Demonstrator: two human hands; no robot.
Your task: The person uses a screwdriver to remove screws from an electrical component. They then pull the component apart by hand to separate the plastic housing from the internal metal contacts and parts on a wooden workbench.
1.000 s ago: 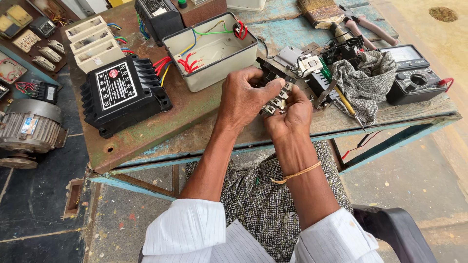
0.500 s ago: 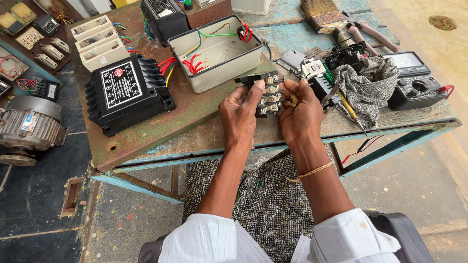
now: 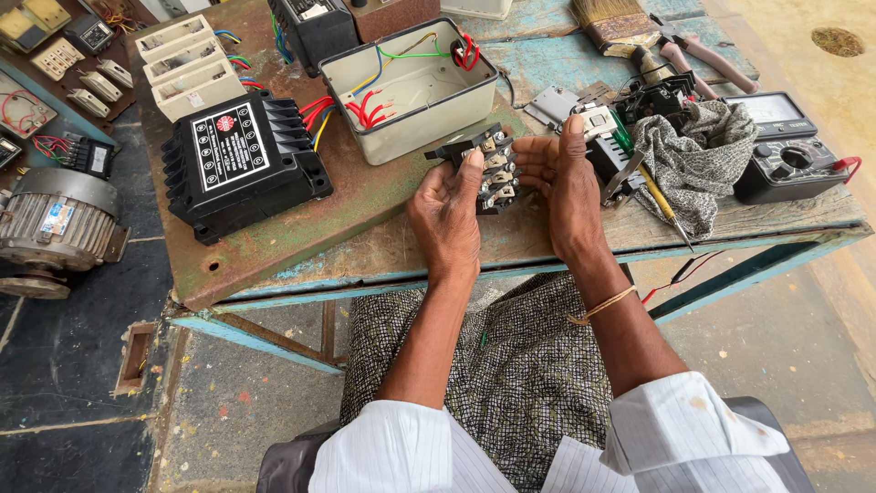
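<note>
Head view, both hands [image 3: 506,196] gripping contactor block [image 3: 488,164]

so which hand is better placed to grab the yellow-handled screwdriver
Right, probably. The right hand sits beside the yellow-handled screwdriver lying by the grey cloth, while the left hand supports the black terminal block on the far side.

Rusty, paint-flaked workbench [image 3: 274,246] (blue frame) over dark stone floor [image 3: 64,383], in soft daylight.
</note>
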